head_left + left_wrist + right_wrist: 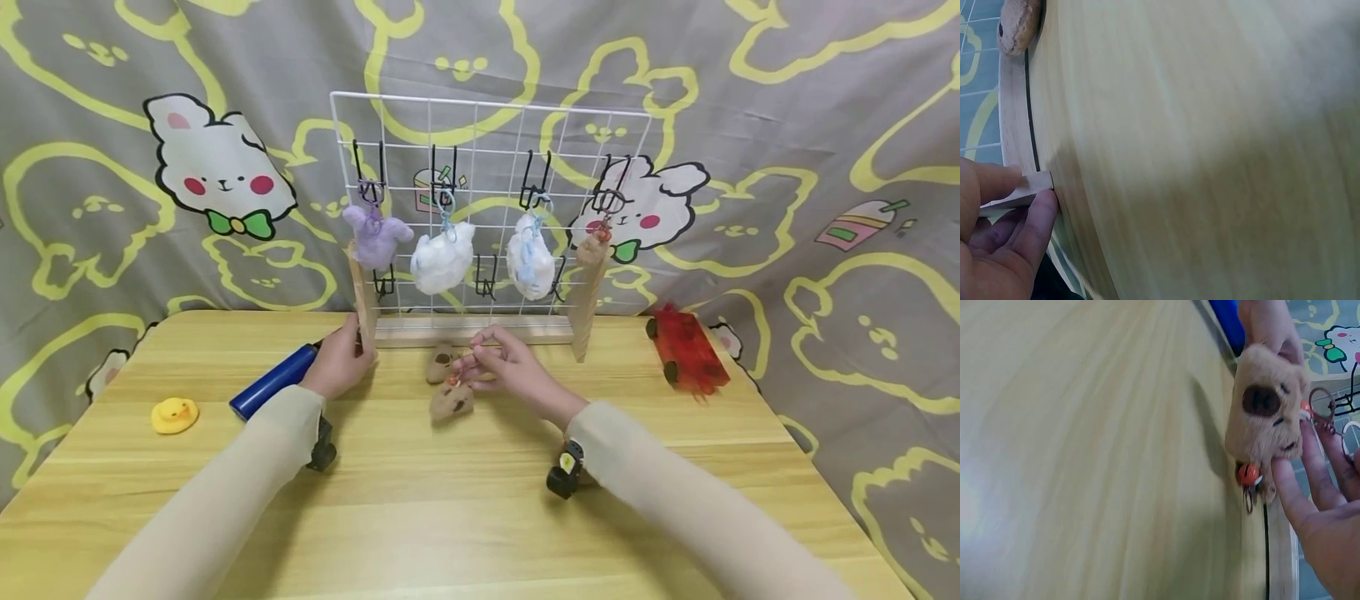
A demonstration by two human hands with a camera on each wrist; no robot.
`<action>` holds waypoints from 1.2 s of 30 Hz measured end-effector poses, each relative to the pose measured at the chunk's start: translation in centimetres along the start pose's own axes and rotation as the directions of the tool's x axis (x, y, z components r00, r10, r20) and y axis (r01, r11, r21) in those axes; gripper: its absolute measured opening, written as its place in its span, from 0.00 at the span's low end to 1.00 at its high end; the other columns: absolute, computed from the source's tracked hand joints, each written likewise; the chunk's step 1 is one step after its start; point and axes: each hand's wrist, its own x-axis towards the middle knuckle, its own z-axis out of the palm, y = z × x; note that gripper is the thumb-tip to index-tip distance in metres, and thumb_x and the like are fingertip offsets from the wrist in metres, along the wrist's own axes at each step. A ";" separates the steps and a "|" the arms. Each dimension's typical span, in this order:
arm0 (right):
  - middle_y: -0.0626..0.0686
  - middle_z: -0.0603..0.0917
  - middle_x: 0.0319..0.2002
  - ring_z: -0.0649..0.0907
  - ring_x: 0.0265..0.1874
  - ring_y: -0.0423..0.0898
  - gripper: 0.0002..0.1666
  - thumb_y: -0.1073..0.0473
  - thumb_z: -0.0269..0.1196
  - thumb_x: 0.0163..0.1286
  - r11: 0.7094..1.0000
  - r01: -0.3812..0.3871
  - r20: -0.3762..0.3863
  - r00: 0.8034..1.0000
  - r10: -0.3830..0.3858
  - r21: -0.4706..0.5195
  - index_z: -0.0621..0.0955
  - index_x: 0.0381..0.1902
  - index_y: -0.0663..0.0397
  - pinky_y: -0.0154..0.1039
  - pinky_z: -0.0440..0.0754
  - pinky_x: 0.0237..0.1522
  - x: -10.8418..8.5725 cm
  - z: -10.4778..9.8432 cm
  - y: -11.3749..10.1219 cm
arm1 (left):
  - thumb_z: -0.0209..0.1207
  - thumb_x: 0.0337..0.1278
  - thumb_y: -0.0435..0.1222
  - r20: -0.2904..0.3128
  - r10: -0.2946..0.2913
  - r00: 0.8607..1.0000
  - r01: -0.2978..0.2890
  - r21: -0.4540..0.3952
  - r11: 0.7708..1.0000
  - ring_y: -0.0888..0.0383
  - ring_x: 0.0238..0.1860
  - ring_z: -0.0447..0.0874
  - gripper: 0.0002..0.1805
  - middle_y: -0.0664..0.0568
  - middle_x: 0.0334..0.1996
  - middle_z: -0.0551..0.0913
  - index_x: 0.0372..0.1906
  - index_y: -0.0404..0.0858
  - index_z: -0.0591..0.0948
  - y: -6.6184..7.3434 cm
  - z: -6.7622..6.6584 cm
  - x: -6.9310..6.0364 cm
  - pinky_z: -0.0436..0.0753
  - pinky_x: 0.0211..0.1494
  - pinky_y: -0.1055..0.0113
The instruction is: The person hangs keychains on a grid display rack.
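My left hand (341, 362) grips the left wooden foot (1035, 184) of a white wire grid rack (491, 104), thumb and fingers on either side of it. My right hand (513, 375) holds a brown plush keychain (452, 404) by its ring end, in front of the rack. In the right wrist view this plush (1266, 406) shows a dark snout, a small orange bell and a metal ring (1322, 403) by the fingers. A second brown plush keychain (441, 363) lies on the table against the rack's base, partly hidden in the right wrist view.
From black hooks on the rack hang a purple plush (378, 237), a white plush (444, 258), a white and blue plush (531, 260) and a small brown plush (592, 247). A blue cylinder (273, 382) and yellow duck (175, 415) lie left, a red toy car (688, 350) right.
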 end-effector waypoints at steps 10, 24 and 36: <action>0.70 0.84 0.61 0.88 0.59 0.60 0.10 0.63 0.48 0.85 0.991 0.059 -0.159 0.986 -0.039 0.124 0.70 0.57 0.64 0.46 0.87 0.61 3.9 3.8 -1.0 | 0.56 0.72 0.26 0.008 -0.021 1.000 0.021 0.009 1.000 0.29 0.65 0.80 0.31 0.23 0.64 0.76 0.75 0.25 0.60 -0.2 0.1 0.0 0.82 0.66 0.39; 0.70 0.86 0.57 0.87 0.60 0.61 0.12 0.63 0.54 0.83 0.979 0.170 -0.218 0.965 -0.142 0.115 0.74 0.57 0.66 0.42 0.89 0.55 6.8 7.2 -2.4 | 0.57 0.71 0.25 0.003 -0.002 1.000 0.002 0.020 1.000 0.30 0.64 0.81 0.34 0.24 0.63 0.77 0.77 0.27 0.59 -0.1 0.7 -0.1 0.83 0.65 0.39; 0.68 0.86 0.58 0.87 0.60 0.58 0.07 0.62 0.55 0.83 0.971 0.179 -0.164 0.975 -0.153 0.161 0.77 0.51 0.61 0.35 0.88 0.47 8.4 9.0 -3.4 | 0.61 0.71 0.32 -0.024 0.023 0.999 -0.022 0.052 0.998 0.32 0.61 0.82 0.33 0.26 0.61 0.80 0.74 0.29 0.63 -0.4 0.1 -0.1 0.82 0.63 0.39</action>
